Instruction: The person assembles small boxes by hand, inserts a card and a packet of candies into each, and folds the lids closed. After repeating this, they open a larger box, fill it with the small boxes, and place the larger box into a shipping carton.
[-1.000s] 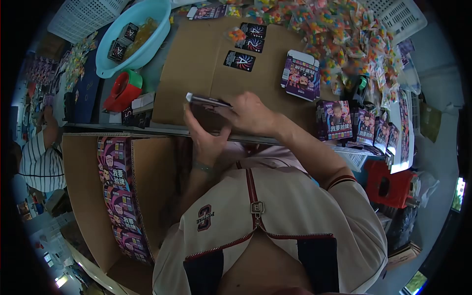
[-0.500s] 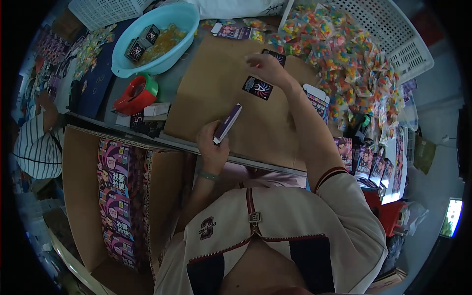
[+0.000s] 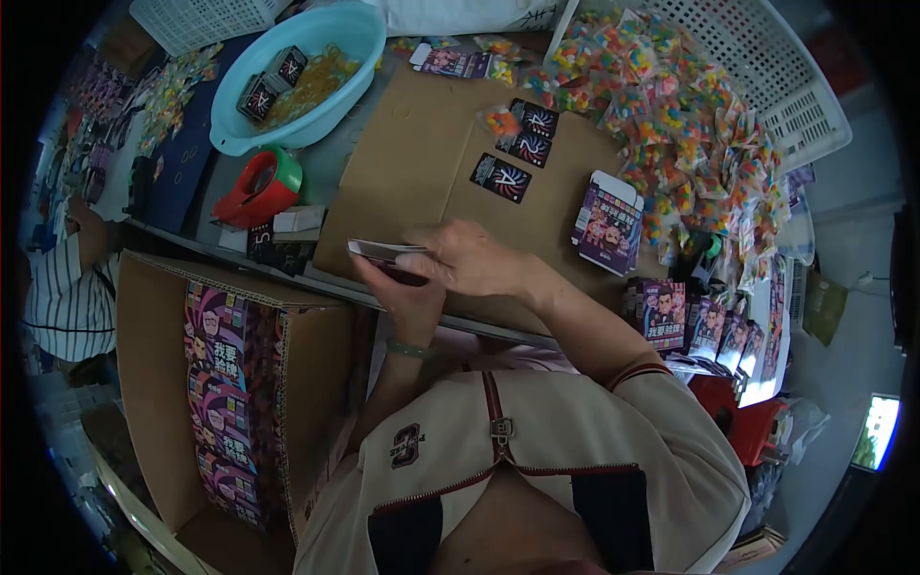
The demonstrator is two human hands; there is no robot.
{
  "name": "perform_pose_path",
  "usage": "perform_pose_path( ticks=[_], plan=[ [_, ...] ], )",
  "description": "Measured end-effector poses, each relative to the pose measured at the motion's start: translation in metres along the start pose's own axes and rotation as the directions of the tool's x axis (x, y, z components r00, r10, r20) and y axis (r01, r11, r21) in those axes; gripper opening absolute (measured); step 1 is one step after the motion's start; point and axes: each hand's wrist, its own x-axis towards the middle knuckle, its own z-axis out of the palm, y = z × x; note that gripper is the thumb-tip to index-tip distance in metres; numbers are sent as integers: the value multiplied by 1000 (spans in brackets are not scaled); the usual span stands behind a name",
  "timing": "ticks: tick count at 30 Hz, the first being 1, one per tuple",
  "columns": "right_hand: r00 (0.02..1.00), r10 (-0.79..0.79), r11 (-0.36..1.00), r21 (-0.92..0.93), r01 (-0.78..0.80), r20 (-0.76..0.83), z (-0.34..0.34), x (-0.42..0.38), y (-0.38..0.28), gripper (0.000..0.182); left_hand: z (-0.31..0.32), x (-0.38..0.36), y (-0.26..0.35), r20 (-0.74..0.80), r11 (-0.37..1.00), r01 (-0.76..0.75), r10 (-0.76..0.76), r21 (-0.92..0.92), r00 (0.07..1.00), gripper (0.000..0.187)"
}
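Observation:
My left hand [image 3: 414, 305] is closed around a small purple-and-white card box [image 3: 372, 251], held low over the near edge of the cardboard sheet [image 3: 402, 158]. Bent over the same box is my right hand [image 3: 471, 259], its fingers closed on the box's right part and slightly blurred. They hide most of its face. Beyond the hands lie black playing cards: one marked A [image 3: 501, 178], another marked 2 [image 3: 530, 149], and a further A card [image 3: 539, 117]. A clear packet of coloured candy [image 3: 500, 123] rests at their left.
Right of the cards lies a printed box with a raised flap [image 3: 609, 225]. Candy packets [image 3: 661, 105] are heaped at the right by a white basket [image 3: 795, 105]. At left stand a blue basin [image 3: 230, 125], a red tape dispenser [image 3: 244, 201] and a carton [image 3: 153, 383] of printed boxes.
My right hand has come down from the cards to the box in my left hand, uncovering a candy packet beside the cards. The held box has tilted and shifted left.

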Motion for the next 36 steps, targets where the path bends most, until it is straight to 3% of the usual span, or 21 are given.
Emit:
perform_pose_path(
  ticks=[2, 4, 6, 8, 12, 15, 17, 18, 20, 22, 26, 28, 29, 31, 36],
  plan=[
    [996, -31, 996, -86, 38, 82, -18, -2, 5, 34, -5, 2, -1, 26, 977, -111, 108, 183, 994, 112],
    [957, 289, 901, 328, -284, 36, -47, 13, 43, 47, -8, -1, -5, 28, 985, -91, 87, 144, 996, 113],
    [745, 497, 821, -37, -570, -444, -72, 41, 90, 45, -7, -2, -8, 33, 992, -73, 69, 105, 997, 114],
    [577, 451, 615, -231, -753, -681, -84, 52, 144, 36, -9, -3, -8, 103, 970, -170, 154, 175, 983, 110],
    [637, 344, 633, -331, -700, -690, -71, 51, 171, 28, -8, -1, -7, 116, 988, -129, 119, 89, 986, 110],
    [638, 484, 651, -241, -720, -598, -74, 48, 175, 33, -10, -3, -8, 120, 991, -102, 91, 88, 989, 110],
    [704, 619, 720, -106, -685, -348, -95, 42, 153, 36, -9, -1, -9, 114, 972, -164, 146, 166, 983, 110],
    [742, 605, 749, -111, -653, -288, -99, 33, 126, 34, -9, -1, -9, 116, 974, -157, 139, 163, 983, 110],
    [729, 617, 705, -202, -680, -298, -81, 15, 129, 36, -7, -1, -9, 101, 992, -90, 80, 93, 992, 110],
    [684, 659, 618, -292, -730, -314, -67, -1, 116, 45, -8, -1, -7, 109, 989, -106, 95, 100, 989, 109],
    [653, 697, 516, -426, -744, -297, -65, 0, 107, 46, -8, 1, -11, 120, 989, -122, 111, 85, 987, 109],
    [763, 501, 551, -529, -646, -409, -61, -1, 116, 48, -8, 0, -11, 110, 985, -138, 127, 100, 986, 109],
    [764, 497, 549, -532, -645, -413, -64, -2, 121, 48, -7, 0, -11, 100, 982, -149, 137, 119, 986, 108],
    [730, 628, 597, -434, -675, -271, -70, 2, 116, 56, -8, 0, -10, 108, 987, -132, 122, 92, 987, 108],
    [697, 584, 552, -426, -716, -416, -90, 11, 145, 77, -8, -2, -11, 94, 988, -133, 125, 83, 988, 107]
  ],
)
